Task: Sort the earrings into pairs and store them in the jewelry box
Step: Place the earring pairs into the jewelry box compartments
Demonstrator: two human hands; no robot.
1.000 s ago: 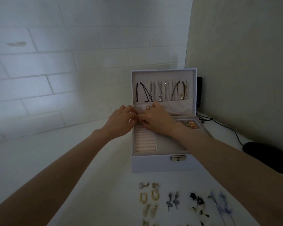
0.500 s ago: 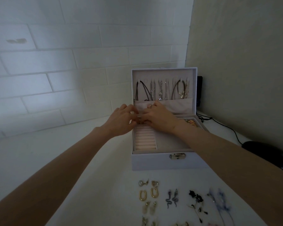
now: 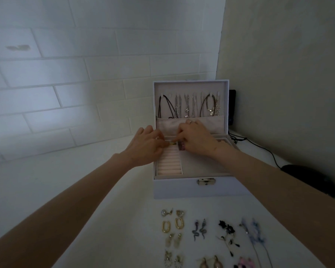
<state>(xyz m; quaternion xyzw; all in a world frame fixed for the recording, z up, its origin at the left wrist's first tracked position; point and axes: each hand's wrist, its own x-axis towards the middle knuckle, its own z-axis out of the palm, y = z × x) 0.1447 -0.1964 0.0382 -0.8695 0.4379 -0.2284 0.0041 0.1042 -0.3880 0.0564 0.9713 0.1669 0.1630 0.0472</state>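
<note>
A white jewelry box (image 3: 184,187) stands open on the table, with necklaces (image 3: 190,106) hanging inside its raised lid. Both hands meet over the far end of its pink ring-roll strip (image 3: 169,163). My left hand (image 3: 145,147) and my right hand (image 3: 197,139) pinch a small gold earring (image 3: 172,143) between their fingertips, right at the top of the strip. Sorted pairs lie on the table in front of the box: gold hoops (image 3: 171,224), snake earrings (image 3: 199,230), black flower earrings (image 3: 227,232), blue dangly earrings (image 3: 252,232).
A white brick wall runs behind, a beige wall to the right. A black cable (image 3: 259,147) leads to a black rounded object (image 3: 309,179) on the table at the right. A black device (image 3: 232,107) stands behind the box lid.
Both hands stay over the back of the box; their fingers have parted slightly, so the gold earring now shows between them. The view has shifted a little.
</note>
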